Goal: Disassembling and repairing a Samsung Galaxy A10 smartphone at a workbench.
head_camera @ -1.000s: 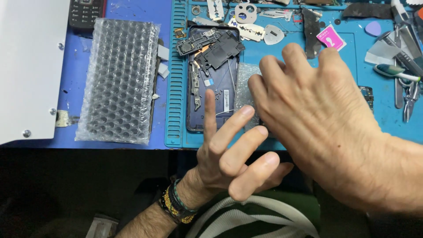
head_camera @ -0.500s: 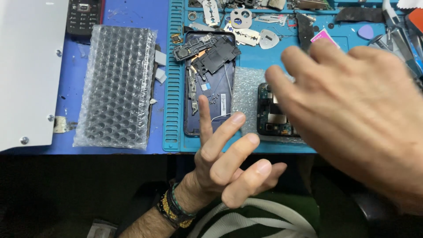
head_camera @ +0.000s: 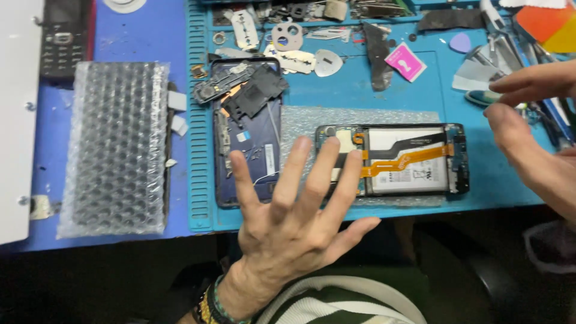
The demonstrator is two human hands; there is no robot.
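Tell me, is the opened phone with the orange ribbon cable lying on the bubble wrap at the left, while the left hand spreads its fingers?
Not quite. The head view shows the opened phone on the blue mat, right of the bubble wrap. The left hand does spread its fingers.

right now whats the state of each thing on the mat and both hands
opened phone: back off, battery and orange flex cable exposed
blue back cover: detached, black parts lying on it
bubble wrap: flat, left of mat
keypad phone: intact, screen dark
left hand: empty, fingers spread
right hand: at tools, hold unclear

Two hands [head_camera: 288, 222] — one opened phone [head_camera: 393, 159], one bubble-wrap sheet [head_camera: 114, 147], one keypad phone [head_camera: 65, 37]
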